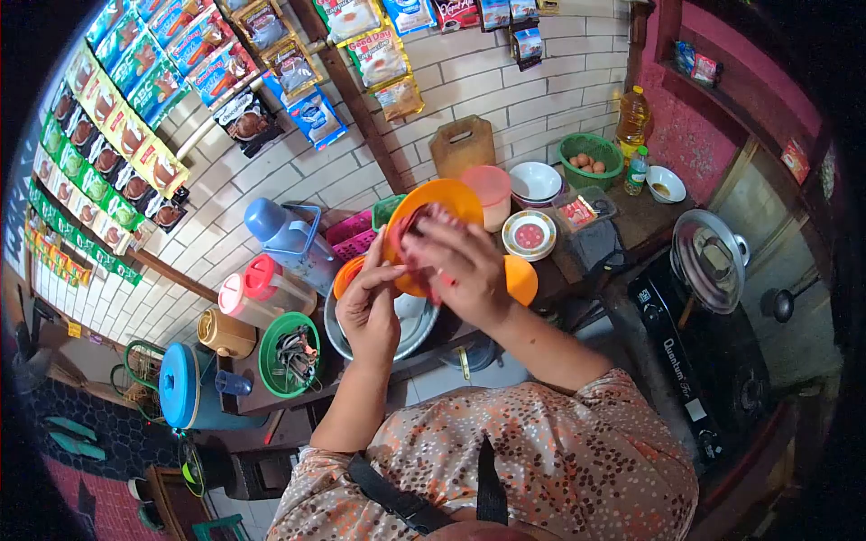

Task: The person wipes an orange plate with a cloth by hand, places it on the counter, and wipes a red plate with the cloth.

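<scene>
My left hand point(372, 307) grips an orange plate point(442, 191) at its lower left edge and holds it tilted up. My right hand point(465, 270) presses a dark red cloth point(417, 224) against the plate's face; its fingers are smeared by motion. Below my left hand, a metal basin point(336, 335) holds a pale dish and orange dishes point(347, 273), partly hidden by my arm. Another orange dish point(520, 279) shows just right of my right hand.
Patterned plates point(529, 236), white bowls point(537, 180) and a green basket point(591, 155) of eggs stand on the counter's right. At left are a green basket point(275, 361) of cutlery and a blue thermos point(280, 225). A black stove point(690, 361) stands far right. Sachets point(203, 54) hang above.
</scene>
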Demonstrator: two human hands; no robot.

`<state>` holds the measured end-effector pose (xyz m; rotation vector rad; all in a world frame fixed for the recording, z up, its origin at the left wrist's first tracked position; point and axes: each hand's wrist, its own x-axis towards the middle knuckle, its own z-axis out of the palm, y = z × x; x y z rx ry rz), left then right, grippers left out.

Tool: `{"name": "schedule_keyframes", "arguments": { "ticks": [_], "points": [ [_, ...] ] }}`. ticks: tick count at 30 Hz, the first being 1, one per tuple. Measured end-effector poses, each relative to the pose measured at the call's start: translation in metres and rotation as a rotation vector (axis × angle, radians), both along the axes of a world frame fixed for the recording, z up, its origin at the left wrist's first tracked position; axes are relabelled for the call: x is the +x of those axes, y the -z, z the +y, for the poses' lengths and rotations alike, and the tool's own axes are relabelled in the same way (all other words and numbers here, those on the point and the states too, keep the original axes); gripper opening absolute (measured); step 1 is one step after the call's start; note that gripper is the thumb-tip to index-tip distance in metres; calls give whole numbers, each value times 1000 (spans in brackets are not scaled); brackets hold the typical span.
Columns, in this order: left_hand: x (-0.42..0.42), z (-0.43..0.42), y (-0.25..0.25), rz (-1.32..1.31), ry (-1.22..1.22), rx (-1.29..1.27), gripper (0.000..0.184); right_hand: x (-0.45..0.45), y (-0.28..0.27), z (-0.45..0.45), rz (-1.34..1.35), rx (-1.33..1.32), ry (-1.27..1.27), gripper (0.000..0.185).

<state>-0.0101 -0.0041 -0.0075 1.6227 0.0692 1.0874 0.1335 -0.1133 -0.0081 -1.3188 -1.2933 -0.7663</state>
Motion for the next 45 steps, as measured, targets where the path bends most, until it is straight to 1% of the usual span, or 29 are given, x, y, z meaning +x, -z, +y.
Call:
{"name": "schedule_keyframes", "arguments": {
  "ticks": [2, 3, 5, 7, 8, 9, 10, 11, 12, 13, 14, 15, 18, 19, 21, 22, 23, 25, 26, 27, 29, 31, 33, 34, 35, 37, 39, 42, 45],
  "points": [
    [0, -1, -4, -45, 8, -92, 22, -11, 12, 0, -29, -4, -20, 44],
    [2, 0, -5, -43, 4, -91, 22, -14, 17, 0, -60, -11, -41, 44],
    [6, 3, -5, -126, -97, 18, 21, -7, 25, -9, -75, -37, -41, 40],
    [3, 3, -5, -111, -112, 18, 23, 12, 33, -17, -135, -132, 70, 40],
    [2, 1, -5, -81, -79, 21, 24, 23, 39, -18, -70, -129, 88, 40],
    [0, -2, -5, -49, -43, 22, 24, 32, 39, -19, -42, -117, 164, 42],
    [-1, -5, -4, 27, -56, 3, 24, 39, 34, -15, -8, -48, 173, 43],
    [0, -8, -3, 36, -54, 2, 24, 43, 29, -12, 25, 21, 184, 44],
    [2, -10, -3, 38, -22, 49, 24, 42, 23, -13, 34, 19, 187, 44],
    [6, -12, -4, 36, 9, 96, 24, 40, 14, -15, -9, 43, 151, 45],
    [10, -13, -7, 31, -48, 159, 27, 39, 9, -18, -54, 68, 114, 45],
    [10, -13, -8, 30, -47, 161, 27, 40, 9, -20, -54, 70, 116, 45],
    [9, -13, -12, 49, -36, 18, 30, 48, 10, -28, -160, -20, 169, 47],
    [11, -12, -11, 34, -39, 23, 30, 50, 13, -31, -174, -12, 167, 47],
    [17, -12, -6, -67, -47, -18, 30, 46, 24, -37, -112, -121, 165, 48],
    [18, -19, -10, -60, -43, -74, 30, 42, 27, -38, -117, -118, 151, 47],
    [21, -19, -10, -74, -45, -72, 30, 38, 28, -40, -130, -115, 149, 47],
    [27, -22, -13, -10, -34, 52, 30, 26, 25, -40, -154, -71, 87, 46],
    [30, -30, -13, -13, -21, 38, 30, 24, 21, -41, -156, -34, 58, 47],
    [31, -32, -13, -12, -17, 37, 30, 26, 17, -44, -156, -35, 62, 47],
    [31, -34, -13, 42, -23, 124, 31, 35, 7, -45, -111, -4, 98, 49],
    [30, -34, -15, 57, -26, 132, 31, 48, 5, -46, -97, 13, 143, 51],
    [31, -34, -20, -82, -28, 94, 30, 59, 2, -48, -79, 28, 246, 52],
    [32, -33, -18, -135, -9, 14, 29, 58, 5, -49, -36, 26, 231, 51],
    [32, -30, -17, -141, -12, 20, 29, 52, 10, -49, -41, 32, 227, 51],
    [32, -27, -15, -145, -31, 15, 30, 37, 21, -50, 5, -121, 166, 50],
    [32, -28, -15, -112, -43, 32, 31, 23, 22, -43, -4, -115, 125, 50],
    [33, -30, -16, -71, -24, 88, 33, 15, 8, -37, -50, -14, 38, 49],
    [29, -32, -15, -61, -3, 122, 34, 33, 4, -36, -53, 3, 99, 48]
  ]
}}
